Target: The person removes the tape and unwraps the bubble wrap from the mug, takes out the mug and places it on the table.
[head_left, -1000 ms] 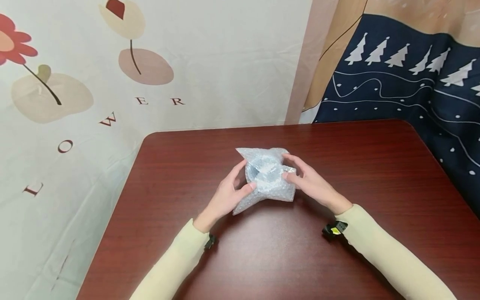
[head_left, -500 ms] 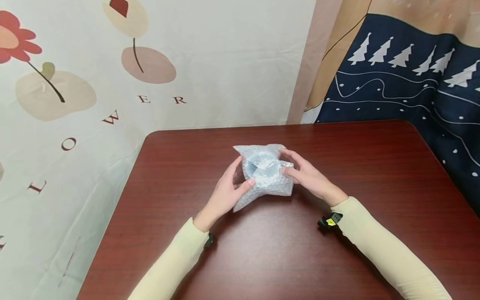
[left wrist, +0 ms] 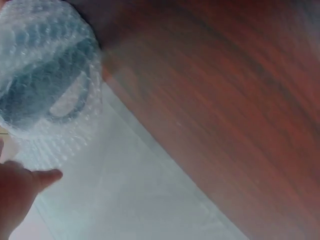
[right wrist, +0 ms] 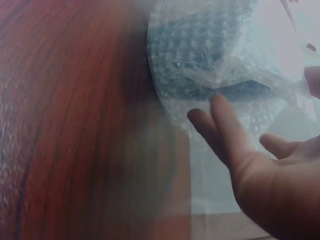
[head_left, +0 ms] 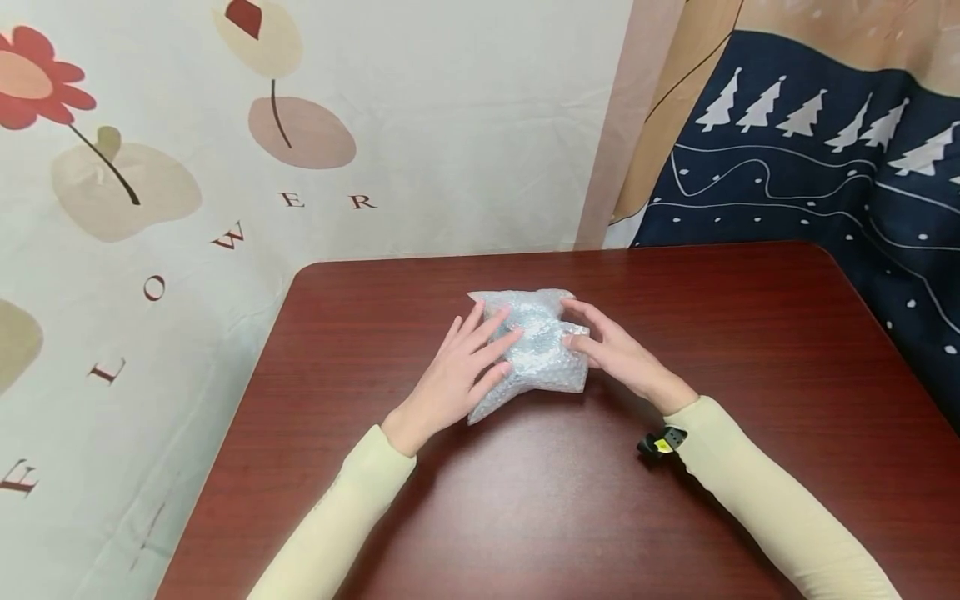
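Note:
A bubble-wrapped mug (head_left: pixel 546 354) sits on the table, with loose corners of wrap sticking out at the sides. Through the plastic in the left wrist view, a bluish rounded body and a handle-like loop (left wrist: pixel 82 102) show. My left hand (head_left: pixel 447 379) lies over the left side of the wrapped bundle, fingers spread and fairly straight. On the other side my right hand (head_left: pixel 626 357) holds the bundle, thumb on top and fingers round its far edge. From the right wrist, that hand's fingertips (right wrist: pixel 220 102) are against the wrap, where it folds over.
The dark red-brown wooden table (head_left: pixel 360 350) has rounded far corners. Behind it hangs a pale cloth (head_left: pixel 465 125) printed with flowers and letters. A navy cloth (head_left: pixel 787 179) with white trees hangs at the right.
My left hand has turned from gripping the bundle's left side to lying over it with fingers spread. The right hand keeps its hold, and the bundle has shifted only slightly.

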